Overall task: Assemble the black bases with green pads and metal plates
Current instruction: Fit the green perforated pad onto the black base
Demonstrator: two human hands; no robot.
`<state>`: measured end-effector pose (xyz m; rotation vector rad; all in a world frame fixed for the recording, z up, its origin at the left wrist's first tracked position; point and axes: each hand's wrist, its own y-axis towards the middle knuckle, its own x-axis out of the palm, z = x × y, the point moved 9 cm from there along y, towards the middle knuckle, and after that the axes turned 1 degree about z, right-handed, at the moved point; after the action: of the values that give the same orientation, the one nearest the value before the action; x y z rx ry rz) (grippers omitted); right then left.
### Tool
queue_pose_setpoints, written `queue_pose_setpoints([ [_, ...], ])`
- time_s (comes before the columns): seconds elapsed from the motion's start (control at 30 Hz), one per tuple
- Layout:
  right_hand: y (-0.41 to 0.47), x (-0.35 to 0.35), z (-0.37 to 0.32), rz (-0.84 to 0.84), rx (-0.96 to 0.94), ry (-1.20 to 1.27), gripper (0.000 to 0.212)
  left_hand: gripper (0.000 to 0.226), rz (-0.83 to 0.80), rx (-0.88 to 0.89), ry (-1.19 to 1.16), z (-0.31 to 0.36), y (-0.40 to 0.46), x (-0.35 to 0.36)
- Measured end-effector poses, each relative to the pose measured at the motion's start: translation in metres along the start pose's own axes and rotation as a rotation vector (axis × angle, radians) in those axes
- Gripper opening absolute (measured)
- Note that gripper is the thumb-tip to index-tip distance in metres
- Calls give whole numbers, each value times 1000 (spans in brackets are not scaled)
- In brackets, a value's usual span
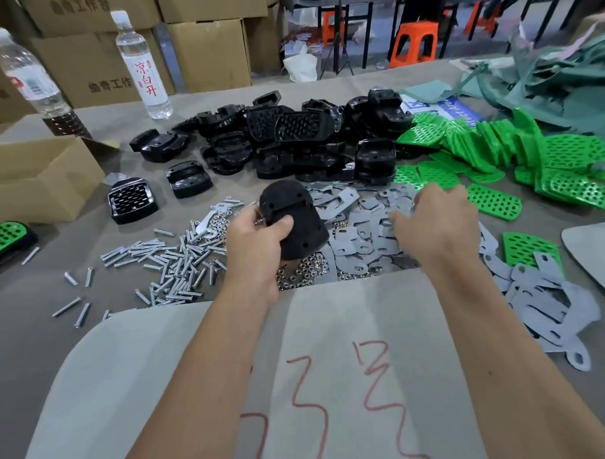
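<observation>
My left hand grips a black base, flat underside up, above the screws and nuts. My right hand reaches with curled fingers into the heap of grey metal plates; whether it holds a plate I cannot tell. Behind lies a pile of black bases. Green perforated pads are spread at the right. An assembled base with a green pad sits at the far left edge.
Loose screws and small nuts lie at the left and middle. An open cardboard box and two water bottles stand at the left. A grey sheet with red marks lies in front.
</observation>
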<state>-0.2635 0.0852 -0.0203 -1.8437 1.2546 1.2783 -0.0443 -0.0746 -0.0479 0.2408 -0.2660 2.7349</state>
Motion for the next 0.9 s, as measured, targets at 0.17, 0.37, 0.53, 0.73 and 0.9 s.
queue_pose_setpoints([
  [0.17, 3, 2, -7, -6, -58, 383, 25, 33, 23, -3, 13, 1, -1, 0],
  [0.37, -8, -37, -9, 373, -225, 840, 14, 29, 33, 7, 1, 1, 1, -2],
  [0.53, -23, -34, -40, 232, -440, 1174, 20, 24, 33, 46, 8, 1, 2, -2],
  [0.73, -33, 7, -61, -149, -241, 1496, 14, 18, 84, 89, 32, 4, 1, -7],
  [0.9, -39, 27, -65, -409, -33, 1676, 29, 16, 98, 74, 12, 3, 1, -9],
])
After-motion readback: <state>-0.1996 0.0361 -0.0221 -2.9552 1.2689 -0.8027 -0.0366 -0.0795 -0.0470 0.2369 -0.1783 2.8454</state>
